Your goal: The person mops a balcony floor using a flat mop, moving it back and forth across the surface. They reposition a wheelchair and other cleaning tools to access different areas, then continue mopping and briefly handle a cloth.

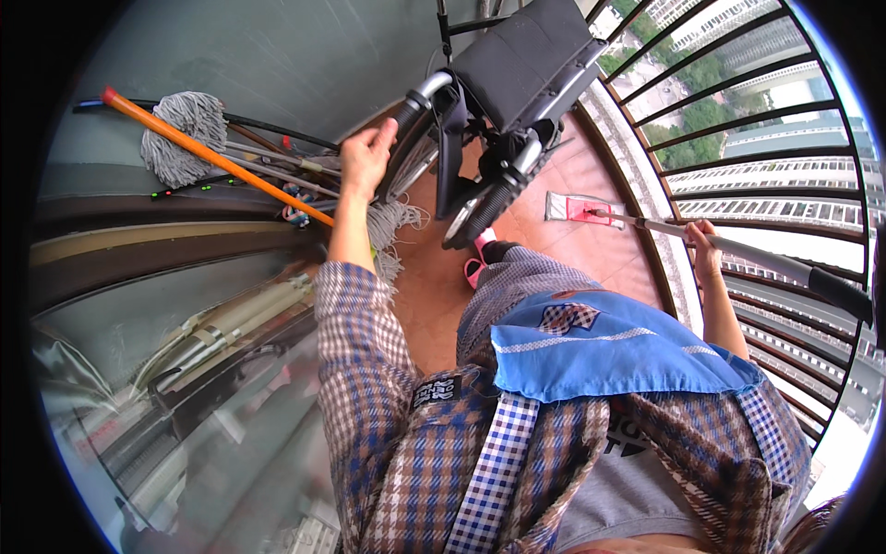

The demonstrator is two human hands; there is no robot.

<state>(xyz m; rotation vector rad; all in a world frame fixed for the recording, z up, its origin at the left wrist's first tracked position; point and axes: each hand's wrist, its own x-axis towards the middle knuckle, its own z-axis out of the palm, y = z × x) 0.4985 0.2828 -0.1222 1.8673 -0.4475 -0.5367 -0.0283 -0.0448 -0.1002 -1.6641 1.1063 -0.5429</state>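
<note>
My left hand (368, 158) is at the black left push handle of a folded wheelchair (519, 62); its thumb lies against the grip, and how far the fingers wrap round is hard to see. In my right hand (706, 249) is the grey pole of a flat mop (585, 210). The mop's pink and white head lies on the tiled floor, right of the wheelchair, near the low ledge. The wheelchair's other push handle (500, 194) points towards me, free of any hand.
String mops (183, 138), an orange pole (221, 163) and other poles lean at the left wall. Another string mop head (391, 225) lies by the wheelchair's wheel. Metal railings (754, 118) line the right side. Glass (228, 443) stands at the lower left. A pink shoe (474, 270) is on my foot.
</note>
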